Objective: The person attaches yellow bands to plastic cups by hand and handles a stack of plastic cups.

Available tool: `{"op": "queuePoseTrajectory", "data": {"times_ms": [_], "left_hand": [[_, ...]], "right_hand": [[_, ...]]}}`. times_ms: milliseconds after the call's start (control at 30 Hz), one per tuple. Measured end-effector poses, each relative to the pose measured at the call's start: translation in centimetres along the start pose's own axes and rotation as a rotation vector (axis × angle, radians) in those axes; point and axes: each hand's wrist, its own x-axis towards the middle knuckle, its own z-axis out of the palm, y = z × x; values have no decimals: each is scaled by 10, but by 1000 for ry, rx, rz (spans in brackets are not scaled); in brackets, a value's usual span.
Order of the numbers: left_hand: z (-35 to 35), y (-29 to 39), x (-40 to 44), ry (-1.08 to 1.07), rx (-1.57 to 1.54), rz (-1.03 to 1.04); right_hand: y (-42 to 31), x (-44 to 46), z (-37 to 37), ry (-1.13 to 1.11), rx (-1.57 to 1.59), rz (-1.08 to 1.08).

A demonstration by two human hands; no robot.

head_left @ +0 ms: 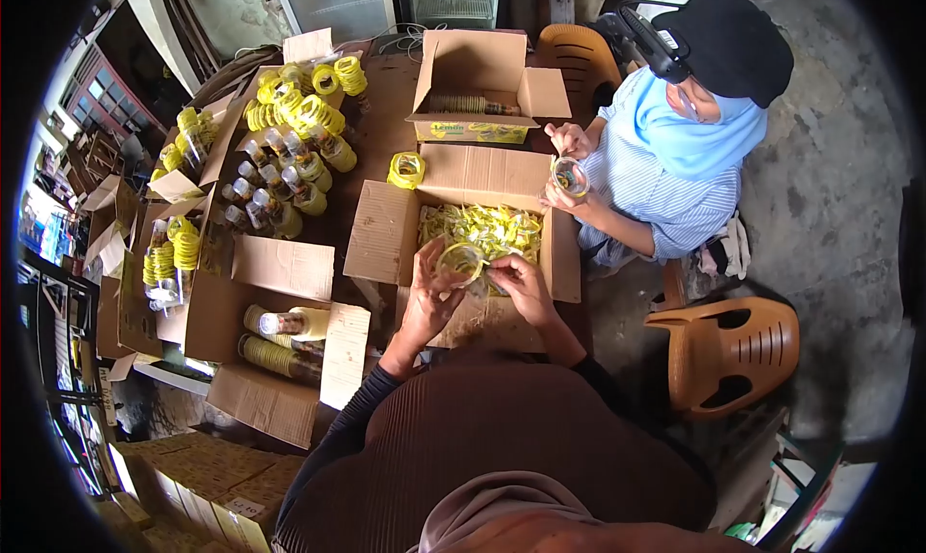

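Note:
My left hand point(431, 288) is wrapped around a clear plastic cup point(461, 260) with a yellowish rim, its mouth facing up towards me. Thumb and fingers of my right hand point(524, 288) are pinched together at the right side of that rim. Both hands are above an open cardboard box point(463, 172) filled with yellow-and-clear plastic wrappers point(502, 227). On the box's back left corner is a yellow-wrapped roll or cup point(406, 170). What lies inside the held cup is too small to make out.
Across at the right, a co-worker point(666, 158) holds a similar cup point(569, 175). Stacked yellow-rimmed cups point(299, 109) stand at the left. Another open box point(473, 71) is behind, and a box with cup stacks point(280, 269) is at my left. An orange plastic chair point(690, 360) stands right.

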Motion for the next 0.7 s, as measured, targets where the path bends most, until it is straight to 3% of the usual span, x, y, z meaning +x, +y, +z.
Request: {"op": "queuePoseTrajectory", "data": {"times_ms": [133, 200, 267, 333, 433, 567, 700], "left_hand": [[-6, 13, 4, 73, -66, -65], [-7, 20, 6, 181, -408, -188], [-12, 13, 1, 163, -531, -269], [-18, 7, -1, -107, -391, -388], [-17, 9, 0, -42, -306, -311], [-21, 8, 5, -84, -196, -192], [-26, 8, 11, -151, -193, -136]], "right_hand": [[-4, -6, 4, 16, -63, -65], [-4, -8, 0, 19, -25, -45], [-2, -9, -5, -12, -130, -152], [-11, -12, -6, -15, -190, -179], [-28, -18, -8, 227, -379, -273], [-63, -29, 6, 26, -591, -471], [-42, -12, -7, 164, -764, -436]]}}
